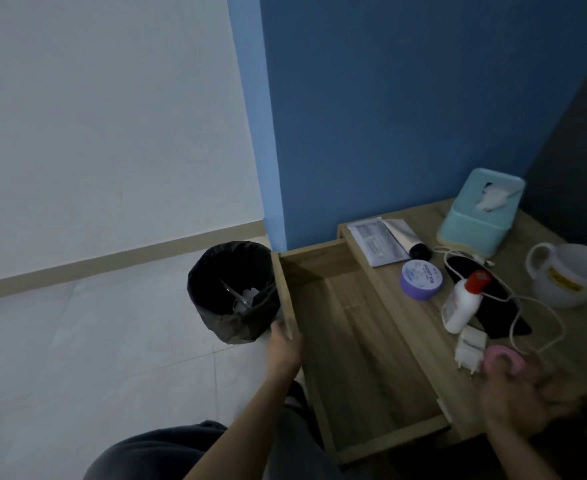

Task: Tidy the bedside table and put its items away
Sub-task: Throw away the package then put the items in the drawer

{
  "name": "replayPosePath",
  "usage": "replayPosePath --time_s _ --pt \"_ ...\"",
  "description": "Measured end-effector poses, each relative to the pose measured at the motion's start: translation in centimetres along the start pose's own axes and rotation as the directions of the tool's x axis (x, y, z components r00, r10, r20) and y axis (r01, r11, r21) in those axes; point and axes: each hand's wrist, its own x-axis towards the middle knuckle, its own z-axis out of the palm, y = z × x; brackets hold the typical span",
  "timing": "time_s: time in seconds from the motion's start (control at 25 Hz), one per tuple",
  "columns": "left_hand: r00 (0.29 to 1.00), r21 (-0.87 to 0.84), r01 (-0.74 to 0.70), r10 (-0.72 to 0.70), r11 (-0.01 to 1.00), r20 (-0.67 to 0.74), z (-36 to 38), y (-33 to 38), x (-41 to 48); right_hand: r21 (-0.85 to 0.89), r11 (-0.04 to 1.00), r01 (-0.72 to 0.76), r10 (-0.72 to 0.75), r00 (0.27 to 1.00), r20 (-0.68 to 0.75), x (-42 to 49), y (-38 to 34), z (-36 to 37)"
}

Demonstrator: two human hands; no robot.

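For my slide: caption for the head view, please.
Left hand holds the open drawer; right hand grips a pink round object on the bedside table.

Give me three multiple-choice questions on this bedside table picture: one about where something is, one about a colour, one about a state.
1. Where is the bin?
A. on the floor, left of the drawer
B. on the tabletop
C. inside the drawer

2. What colour is the cap of the white bottle?
A. blue
B. red
C. green

3. How is the drawer?
A. shut
B. pulled open
C. taken out and lying on the floor

Answers:
1 A: it stands on the tiles beside the drawer front.
2 B: the cap is red-orange.
3 B: the left hand holds its front, and its wooden bottom shows.
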Motion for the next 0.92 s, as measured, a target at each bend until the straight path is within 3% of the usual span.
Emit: replayPosePath --time_s 0.04,0.12,0.16,0.24,0.32,0.4,0.48,0.56,0.72,0.92 --pt "0.989 0.026 -0.103 0.105 0.994 -0.104 0.6 0.6 -0.2 -0.006 0.998 0.059 -0.059 0.998 -0.004 -1.0 -0.5 -0.4" --pt "0.892 0.166 -0.357 0.388 0.919 -0.232 2.1 2.8 -1.5 0.003 1.000 0.009 -0.009 1.000 0.030 -3.7 -2.6 -1.7" --pt "0.847 0.203 -0.465 0.500 0.862 -0.182 3.5 4.4 -3.0 -0.011 1.000 0.016 -0.016 1.000 -0.013 -4.9 -2.4 -2.3" --pt "0.786 0.213 -0.614 0.615 0.760 0.066 7.3 7.3 -6.0 -0.037 0.987 0.159 -0.161 0.984 -0.076 -5.2 -2.1 -4.2" --pt "0.773 0.205 -0.621 0.549 0.756 0.319 11.4 8.2 -8.1 -0.085 0.963 0.258 -0.263 0.963 -0.059 -5.5 -1.9 -4.9" --pt "0.789 0.250 -0.576 0.449 0.779 0.418 14.5 8.5 -9.2 -0.162 0.934 0.318 -0.316 0.948 0.035 -5.6 -1.7 -4.4" --pt "0.817 0.311 -0.529 0.375 0.790 0.438 16.6 8.1 -9.1 -0.280 0.910 0.305 -0.292 0.952 0.089 -4.6 -1.2 -4.2" --pt "0.832 0.364 -0.514 0.350 0.776 0.430 17.7 7.8 -8.8 -0.286 0.892 0.351 -0.321 0.936 0.145 -3.9 -1.4 -4.3" --pt "0.848 0.400 -0.511 0.373 0.761 0.376 19.1 7.8 -8.7 -0.067 0.946 0.318 -0.306 0.942 0.139 -3.7 -2.6 -4.8" --pt "0.844 0.335 -0.504 0.371 0.796 0.388 18.6 7.5 -8.7 -0.021 0.918 0.397 -0.392 0.912 0.120 -2.9 -1.7 -4.0"
